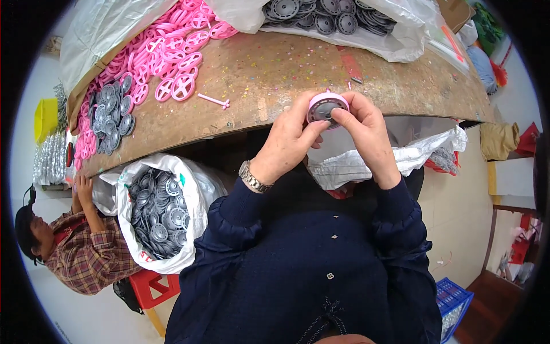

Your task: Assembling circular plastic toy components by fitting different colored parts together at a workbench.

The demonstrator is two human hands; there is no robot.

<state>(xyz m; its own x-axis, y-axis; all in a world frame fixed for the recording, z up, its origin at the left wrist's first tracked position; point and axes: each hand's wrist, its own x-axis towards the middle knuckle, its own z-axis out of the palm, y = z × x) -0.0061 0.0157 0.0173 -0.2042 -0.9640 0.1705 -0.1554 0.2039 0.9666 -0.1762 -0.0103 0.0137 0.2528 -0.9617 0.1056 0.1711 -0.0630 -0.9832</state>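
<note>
Over the front edge of the table, both my hands are closed on a toy wheel (325, 108), a grey disc set in a pink rim. My left hand (286, 137) grips its left side, with the thumb at the lower edge. My right hand (366, 129) holds the right side, its thumb lying on the grey face. The fingers behind the wheel are partly hidden. Left of my hands, a pink stick-like piece (213, 101) lies on the tabletop. Pink wheel rims with crossed spokes (183, 86) are heaped farther left, beside a smaller pile of grey discs (109, 112).
A white sack (197, 221) full of grey discs stands below the table at left. More grey discs (325, 24) lie on white sheeting at the back. Another white sack (344, 169) hangs under my hands. A person in a plaid shirt (94, 252) sits at far left.
</note>
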